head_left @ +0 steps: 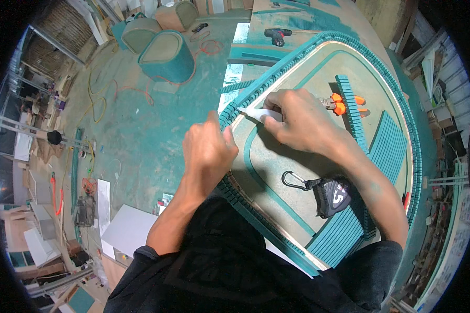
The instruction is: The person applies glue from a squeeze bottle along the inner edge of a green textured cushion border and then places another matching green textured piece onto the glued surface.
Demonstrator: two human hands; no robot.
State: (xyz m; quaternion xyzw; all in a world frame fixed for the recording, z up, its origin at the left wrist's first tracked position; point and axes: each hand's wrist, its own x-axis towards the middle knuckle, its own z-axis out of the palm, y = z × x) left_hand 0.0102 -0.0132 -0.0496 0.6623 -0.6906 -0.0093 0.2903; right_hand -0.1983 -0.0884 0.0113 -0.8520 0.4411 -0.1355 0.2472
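My right hand (300, 117) pinches a small white glue bottle (261, 113). The bottle's tapered nozzle points left, at the inner side of the grooved teal strip (318, 41) that runs round the edge of a rounded panel (277, 156). My left hand (209, 148) is closed over that strip at the panel's near-left edge, thumb toward the inside and some fingers hidden. Beneath my right forearm lies a black tape measure (333, 198) with a carabiner (293, 180). Orange-handled pliers (339, 107) rest partly under a loose slatted strip (352, 112).
Slatted teal pieces (389, 143) lie along the panel's right side, with another slatted sheet (339, 242) nearer me. Beyond the panel, a cordless drill (278, 36) sits on a board. Rounded teal stools (167, 57) and orange cable (210, 48) occupy the floor at far left.
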